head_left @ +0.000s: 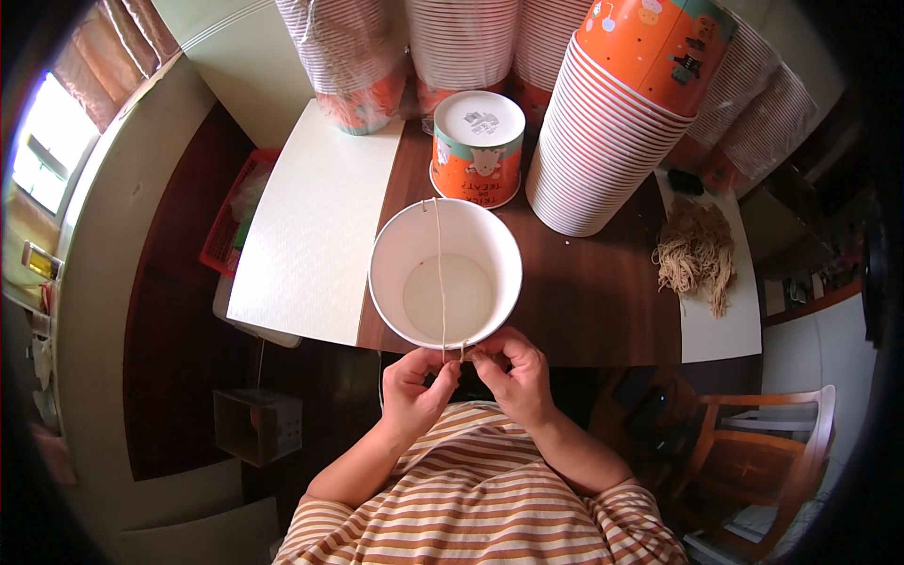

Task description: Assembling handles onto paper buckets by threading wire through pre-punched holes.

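Observation:
A white-lined paper bucket stands mouth up at the table's front edge. A beige string crosses its mouth from the far rim to the near rim. At the near rim my left hand is closed, thumb and fingers pinching the string. Beside it my right hand is closed too, its fingertips pinching a short string end just outside the rim. The bucket's outer wall and the string's exact fastening are hidden by the rim and my fingers. Just beyond it sits an upturned orange and green bucket.
A tall nested stack of buckets leans at the right. Plastic-wrapped stacks line the back. A bundle of beige strings lies on the table's right side. A red basket is left of the table, and a wooden chair at lower right.

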### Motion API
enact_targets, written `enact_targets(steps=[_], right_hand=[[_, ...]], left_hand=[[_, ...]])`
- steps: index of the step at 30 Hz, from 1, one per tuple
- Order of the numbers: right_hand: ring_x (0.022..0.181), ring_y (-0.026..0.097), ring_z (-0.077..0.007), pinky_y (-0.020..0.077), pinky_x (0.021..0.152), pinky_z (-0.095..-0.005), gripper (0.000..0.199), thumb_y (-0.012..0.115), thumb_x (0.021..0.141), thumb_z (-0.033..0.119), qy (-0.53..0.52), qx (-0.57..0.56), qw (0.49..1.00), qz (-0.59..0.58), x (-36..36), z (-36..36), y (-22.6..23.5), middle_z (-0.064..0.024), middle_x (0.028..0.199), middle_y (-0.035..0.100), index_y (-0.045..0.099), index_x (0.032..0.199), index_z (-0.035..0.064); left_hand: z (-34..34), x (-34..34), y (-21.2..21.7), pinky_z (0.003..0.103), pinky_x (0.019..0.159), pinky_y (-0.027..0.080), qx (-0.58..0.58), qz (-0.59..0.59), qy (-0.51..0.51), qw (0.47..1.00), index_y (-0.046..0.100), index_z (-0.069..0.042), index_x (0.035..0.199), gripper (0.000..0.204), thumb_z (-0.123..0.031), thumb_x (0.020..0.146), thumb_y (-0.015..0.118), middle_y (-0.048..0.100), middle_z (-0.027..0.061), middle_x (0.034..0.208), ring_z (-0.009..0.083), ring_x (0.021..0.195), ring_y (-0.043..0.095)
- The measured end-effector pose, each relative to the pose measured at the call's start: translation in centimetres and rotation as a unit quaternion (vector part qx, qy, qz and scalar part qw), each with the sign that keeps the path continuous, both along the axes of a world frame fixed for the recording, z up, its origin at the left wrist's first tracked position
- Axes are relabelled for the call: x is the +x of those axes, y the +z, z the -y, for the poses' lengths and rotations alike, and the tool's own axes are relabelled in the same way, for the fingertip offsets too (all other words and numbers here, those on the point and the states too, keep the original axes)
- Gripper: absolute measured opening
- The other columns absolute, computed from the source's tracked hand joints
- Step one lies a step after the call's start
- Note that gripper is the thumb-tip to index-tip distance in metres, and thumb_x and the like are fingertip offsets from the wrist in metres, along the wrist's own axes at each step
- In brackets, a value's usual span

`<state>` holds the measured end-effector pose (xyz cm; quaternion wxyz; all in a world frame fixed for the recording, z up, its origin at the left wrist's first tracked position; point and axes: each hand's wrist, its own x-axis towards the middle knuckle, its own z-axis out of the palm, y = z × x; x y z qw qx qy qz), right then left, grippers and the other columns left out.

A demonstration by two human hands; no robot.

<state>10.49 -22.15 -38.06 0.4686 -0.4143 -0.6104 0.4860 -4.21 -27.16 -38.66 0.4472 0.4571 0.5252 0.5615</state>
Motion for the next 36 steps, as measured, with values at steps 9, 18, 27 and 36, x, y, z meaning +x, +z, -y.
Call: enact_targets(steps=[9,18,27,36], right_hand=[[0.058,0.049,-0.0067,0.0407,0.052,-0.0230,0.006,0.067,0.081,0.004,-0.024,0.023,0.999,0.003,-0.3,0.0,-0.1,-0.0025,0.076,0.057,0.062,0.084,0.0027],[0.060,0.050,-0.0060,0.0424,0.054,-0.0224,0.005,0.065,0.085,0.004,-0.047,0.015,0.998,-0.030,-0.8,-0.1,-1.7,-0.0020,0.079,0.058,0.061,0.085,0.0016],[0.075,0.057,-0.0088,0.0466,0.068,-0.0224,0.014,0.067,0.086,0.013,0.074,-0.027,0.997,0.019,0.9,0.5,0.1,-0.0055,0.089,0.063,0.067,0.091,0.0001],[0.071,0.058,-0.0112,0.0485,0.064,-0.0241,0.013,0.073,0.079,0.009,0.040,0.042,0.998,0.034,-1.1,0.9,0.6,-0.0074,0.088,0.064,0.067,0.087,0.0004]], left_hand=[[0.0,0.4,-0.1,0.020,0.060,0.049,-0.020,0.045,0.006,0.999,0.061,0.003,0.090,0.006,-0.003,0.090,0.059,0.063,0.0032,0.079,0.0062,0.068,0.057],[0.1,-0.3,0.1,0.021,0.061,0.048,0.011,-0.028,-0.028,0.999,0.061,0.003,0.089,0.008,-0.005,0.090,0.060,0.063,0.0031,0.082,0.0071,0.068,0.057],[1.1,0.2,-0.9,0.023,0.065,0.051,-0.004,0.083,0.009,0.997,0.062,0.005,0.091,0.016,-0.009,0.095,0.054,0.062,0.0071,0.083,0.0105,0.073,0.060],[1.0,0.4,-1.1,0.021,0.064,0.047,-0.033,0.122,-0.015,0.992,0.061,0.004,0.091,0.017,-0.010,0.095,0.053,0.061,0.0024,0.076,0.0079,0.071,0.057]])
